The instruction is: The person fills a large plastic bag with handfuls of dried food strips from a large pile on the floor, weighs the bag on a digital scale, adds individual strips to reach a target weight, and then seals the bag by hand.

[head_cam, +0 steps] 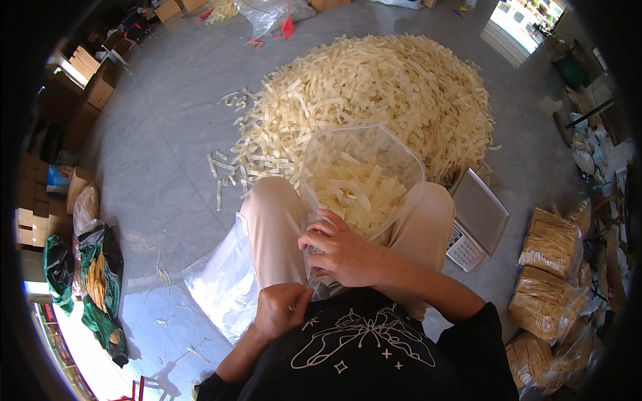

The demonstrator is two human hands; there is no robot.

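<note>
A clear plastic bag (363, 183), its mouth spread wide, stands between my knees with pale yellow flat strips (358, 190) inside. My left hand (283, 308) pinches the bag's near lower edge at my lap. My right hand (346, 250) lies across the near side of the bag, fingers curled against the film; whether it grips the film is unclear. A large heap of the same strips (381, 85) covers the floor beyond my knees. To the right of my right knee stands a digital scale (479, 215) with a metal pan and keypad.
Flat clear plastic bags (223, 280) lie by my left leg. Filled bags of brown strips (546, 275) are stacked at the right. Green sacks (100, 285) and cardboard boxes (100, 85) stand along the left. Loose strips (219, 173) lie left of the heap. A person (136, 22) is far back left.
</note>
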